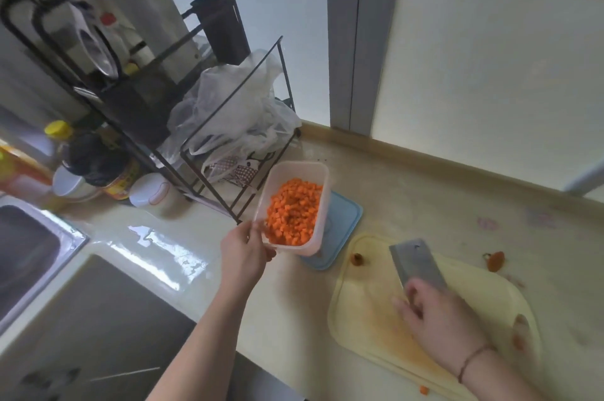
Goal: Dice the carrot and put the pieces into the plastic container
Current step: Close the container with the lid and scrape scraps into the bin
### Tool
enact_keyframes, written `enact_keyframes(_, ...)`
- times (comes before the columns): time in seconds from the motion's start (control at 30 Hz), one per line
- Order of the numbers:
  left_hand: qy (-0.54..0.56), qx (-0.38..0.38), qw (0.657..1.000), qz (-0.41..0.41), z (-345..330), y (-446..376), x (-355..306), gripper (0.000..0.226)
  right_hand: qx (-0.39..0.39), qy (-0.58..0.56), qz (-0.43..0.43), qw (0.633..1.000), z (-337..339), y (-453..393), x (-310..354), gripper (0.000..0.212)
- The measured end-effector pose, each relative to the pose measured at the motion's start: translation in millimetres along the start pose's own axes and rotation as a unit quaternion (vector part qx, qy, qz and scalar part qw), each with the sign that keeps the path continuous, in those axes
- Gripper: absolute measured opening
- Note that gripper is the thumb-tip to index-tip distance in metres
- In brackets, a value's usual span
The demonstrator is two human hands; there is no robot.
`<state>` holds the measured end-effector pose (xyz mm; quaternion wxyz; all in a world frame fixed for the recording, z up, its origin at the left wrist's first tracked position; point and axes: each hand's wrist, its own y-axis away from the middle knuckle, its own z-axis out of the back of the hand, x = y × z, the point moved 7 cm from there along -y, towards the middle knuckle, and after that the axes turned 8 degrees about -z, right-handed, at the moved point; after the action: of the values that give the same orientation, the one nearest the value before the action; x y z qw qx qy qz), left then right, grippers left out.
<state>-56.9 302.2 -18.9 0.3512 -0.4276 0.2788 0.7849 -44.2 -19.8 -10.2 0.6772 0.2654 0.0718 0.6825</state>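
Observation:
A translucent plastic container (318, 172) holds a heap of diced carrot (292, 212). My left hand (243, 248) grips its near left corner and holds it tilted over a blue lid (343, 221). My right hand (439, 315) holds a cleaver (416, 261) by the handle end, the blade lying flat over the pale yellow cutting board (366, 325). A carrot end (357, 259) sits at the board's far corner, another carrot scrap (495, 260) lies on the counter to the right, and one small carrot piece (424, 390) lies near the board's front edge.
A black wire rack (209, 152) with plastic bags (235, 113) stands behind the container. Bottles (58, 139), bowls (73, 186) and a white jar (150, 193) crowd the left. A steel sink (29, 250) lies at far left. A window sill (457, 168) borders the counter at the back.

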Motion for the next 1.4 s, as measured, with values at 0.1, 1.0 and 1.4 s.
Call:
enact_keyframes(0.1, 0.025, -0.008, 1.0, 0.003, 5, 5, -2, 0.035, 0.043, -0.154, 0.03, 0.987, -32, -25, 62, 0.03)
enact_keyframes(1.0, -0.063, 0.134, 0.986, -0.078, 65, 14, 56, 0.029, -0.11, -0.163, -0.046, 0.979, 30, -211, 90, 0.012)
enact_keyframes(1.4, 0.042, 0.117, 0.991, -0.039, -23, -13, 20, 0.022, -0.338, -0.161, 0.311, 0.874, 148, -86, 152, 0.019)
